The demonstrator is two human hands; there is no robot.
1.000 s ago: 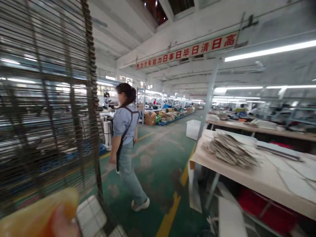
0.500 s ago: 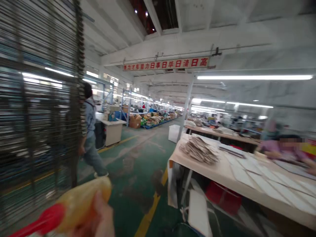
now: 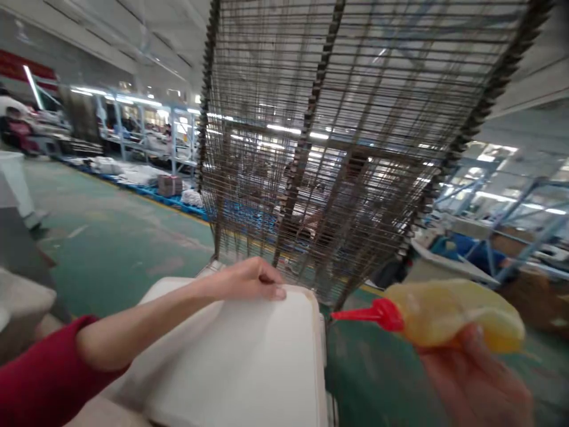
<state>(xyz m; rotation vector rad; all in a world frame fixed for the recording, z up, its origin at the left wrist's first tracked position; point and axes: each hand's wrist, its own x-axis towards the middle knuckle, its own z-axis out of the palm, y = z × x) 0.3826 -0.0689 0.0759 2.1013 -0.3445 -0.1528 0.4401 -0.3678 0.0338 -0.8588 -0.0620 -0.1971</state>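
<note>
My right hand (image 3: 478,376) is wrapped round a soft squeeze bottle (image 3: 453,317) of yellowish liquid, held sideways with its red nozzle pointing left. The nozzle tip is close to the right edge of a white rounded-corner panel (image 3: 249,362), apart from it as far as I can see. At the panel's far edge, my left hand (image 3: 249,279) grips near the corner, its fingers curled over and partly hidden. Another white rounded piece (image 3: 164,287) shows beneath my left forearm.
A tall wire drying rack (image 3: 306,136) stands right behind the panel. Green floor (image 3: 146,249) runs off to the left, with blue pallets (image 3: 178,204) of stacked goods beyond. Workbenches and a cardboard box (image 3: 533,296) are at the right.
My view has swung left from the aisle and worktable to the rack. The bottle has gone from lower left to right in view. My left hand and the white panel have appeared.
</note>
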